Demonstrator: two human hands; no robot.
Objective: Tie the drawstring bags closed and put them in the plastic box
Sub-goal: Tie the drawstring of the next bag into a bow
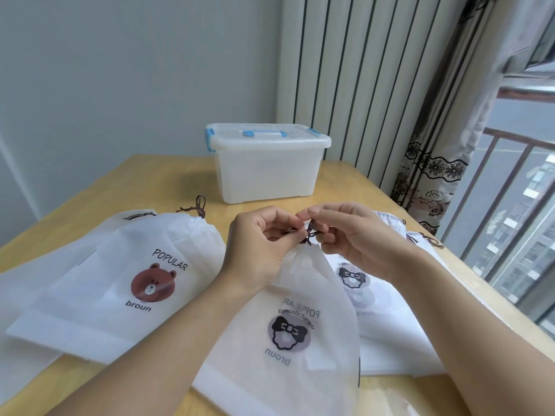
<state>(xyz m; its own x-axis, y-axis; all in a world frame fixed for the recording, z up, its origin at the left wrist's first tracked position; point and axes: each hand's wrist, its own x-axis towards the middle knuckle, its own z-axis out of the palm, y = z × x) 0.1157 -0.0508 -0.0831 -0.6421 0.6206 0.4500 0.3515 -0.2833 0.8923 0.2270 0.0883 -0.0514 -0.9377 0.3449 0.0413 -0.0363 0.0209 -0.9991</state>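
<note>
Head view: we pinch the dark cord (309, 234) with both the left hand (261, 238) and right hand (354, 235) just above the bag (288, 325) neck, the shut box (267, 163) straight beyond.

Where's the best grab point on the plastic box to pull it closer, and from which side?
Take the blue-ended handle on the lid of the plastic box, coming straight down from above. It sits centred on the flat lid, and the lid looks latched by blue clips at the ends, so it probably holds. The walls are smooth and taper, a poorer grip. Both hands are busy on a bag's drawstring.
</note>
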